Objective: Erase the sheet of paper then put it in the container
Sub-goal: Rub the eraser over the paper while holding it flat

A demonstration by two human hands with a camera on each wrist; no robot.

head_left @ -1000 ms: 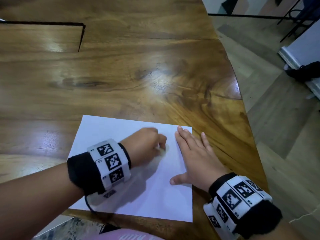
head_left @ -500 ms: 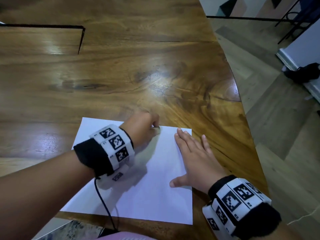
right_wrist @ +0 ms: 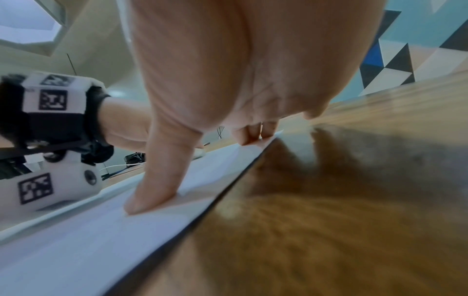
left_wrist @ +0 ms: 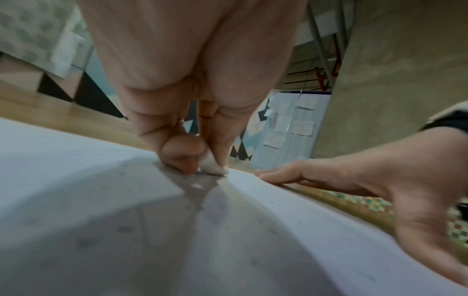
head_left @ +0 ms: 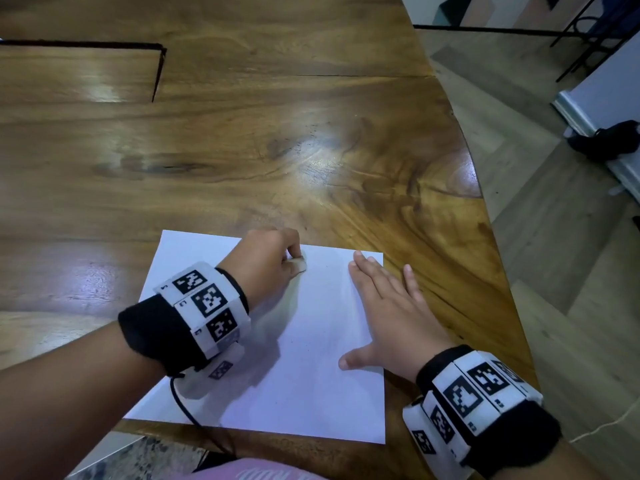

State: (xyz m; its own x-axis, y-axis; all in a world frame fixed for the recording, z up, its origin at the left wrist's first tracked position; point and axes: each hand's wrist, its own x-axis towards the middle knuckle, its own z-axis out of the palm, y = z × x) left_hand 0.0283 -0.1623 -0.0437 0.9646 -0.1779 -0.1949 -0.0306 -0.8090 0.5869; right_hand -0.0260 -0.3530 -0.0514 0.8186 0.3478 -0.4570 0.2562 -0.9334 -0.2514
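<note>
Sheet of paper (head_left: pixel 311 368): lying flat at the near edge of the wooden table (head_left: pixel 277 133), no writing readable on it.
Left hand (head_left: pixel 266 261): curling its fingers and pinching a small white eraser (left_wrist: pixel 212 167), pressing it onto the sheet near the far edge.
Right hand (head_left: pixel 388 313): lying flat with straight fingers, holding nothing, pressing on the sheet's right edge.
Wrist bands (head_left: pixel 207 303): showing black-and-white square markers; tiny characters unreadable.
</note>
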